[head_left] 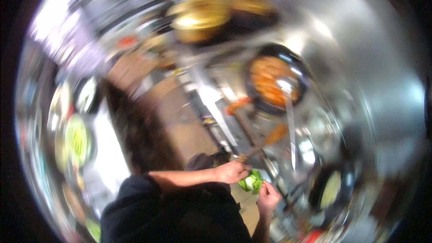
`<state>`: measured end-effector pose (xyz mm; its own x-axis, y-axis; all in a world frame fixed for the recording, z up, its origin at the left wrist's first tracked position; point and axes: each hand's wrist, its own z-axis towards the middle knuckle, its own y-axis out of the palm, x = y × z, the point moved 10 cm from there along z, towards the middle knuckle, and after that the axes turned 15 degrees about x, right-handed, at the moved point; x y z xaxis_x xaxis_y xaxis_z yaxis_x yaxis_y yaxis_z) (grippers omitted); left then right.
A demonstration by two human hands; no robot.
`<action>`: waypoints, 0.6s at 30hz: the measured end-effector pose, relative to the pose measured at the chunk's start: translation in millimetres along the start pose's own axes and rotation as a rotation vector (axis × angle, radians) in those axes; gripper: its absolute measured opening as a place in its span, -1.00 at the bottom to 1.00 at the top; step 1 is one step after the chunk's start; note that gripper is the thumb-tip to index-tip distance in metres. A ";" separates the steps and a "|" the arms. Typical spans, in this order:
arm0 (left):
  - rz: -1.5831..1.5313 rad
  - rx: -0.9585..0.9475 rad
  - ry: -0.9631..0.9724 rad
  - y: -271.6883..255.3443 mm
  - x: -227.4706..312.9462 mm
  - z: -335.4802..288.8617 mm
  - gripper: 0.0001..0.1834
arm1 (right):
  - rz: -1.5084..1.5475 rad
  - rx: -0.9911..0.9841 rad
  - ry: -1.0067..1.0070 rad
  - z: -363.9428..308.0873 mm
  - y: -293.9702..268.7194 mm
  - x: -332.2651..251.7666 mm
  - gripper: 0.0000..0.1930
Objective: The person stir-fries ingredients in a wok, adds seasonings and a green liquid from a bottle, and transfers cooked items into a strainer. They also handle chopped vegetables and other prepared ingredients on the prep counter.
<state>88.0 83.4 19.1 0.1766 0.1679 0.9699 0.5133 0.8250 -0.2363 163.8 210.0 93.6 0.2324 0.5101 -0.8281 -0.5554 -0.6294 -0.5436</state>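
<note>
Smeared by motion, a small pale dish of cut green vegetable pieces [251, 182] is between my two hands, low in the middle of the head view. My left hand [232, 172] is closed at its left edge. Fingers bent in a pinch, my right hand [269, 197] grips it from the lower right. Most of the dish is hidden by the greens and my fingers. Just beyond my left hand, a brown stick-like handle [257, 148] runs toward the stove; whether the hand touches it I cannot tell.
Ahead on the right, a dark wok [257, 96] of orange-red food holds a metal ladle [290, 126]. Large golden pots [201, 20] stand at the back. A black pan [319, 189] with pale food is at right. A green-filled bowl [77, 141] stands on the left-hand counter [108, 153].
</note>
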 end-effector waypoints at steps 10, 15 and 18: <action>0.213 0.979 -0.525 -118.4 -20.7 -240.8 -0.59 | 0.082 -0.840 -0.719 -108.1 190.0 -90.8 -0.84; 0.010 1.421 -0.736 -137.1 -15.3 -339.8 -0.74 | 0.166 -1.130 -0.904 -191.5 239.5 -133.3 -0.84; 0.075 1.618 -0.637 -167.0 -9.7 -383.8 -0.71 | 0.121 -1.265 -0.979 -240.9 267.6 -160.2 -0.80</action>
<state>322.9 -263.1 26.3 -0.3764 0.0679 0.9240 -0.8380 0.4003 -0.3708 170.3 -181.3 47.9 -0.6145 0.2718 -0.7406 0.5704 -0.4954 -0.6551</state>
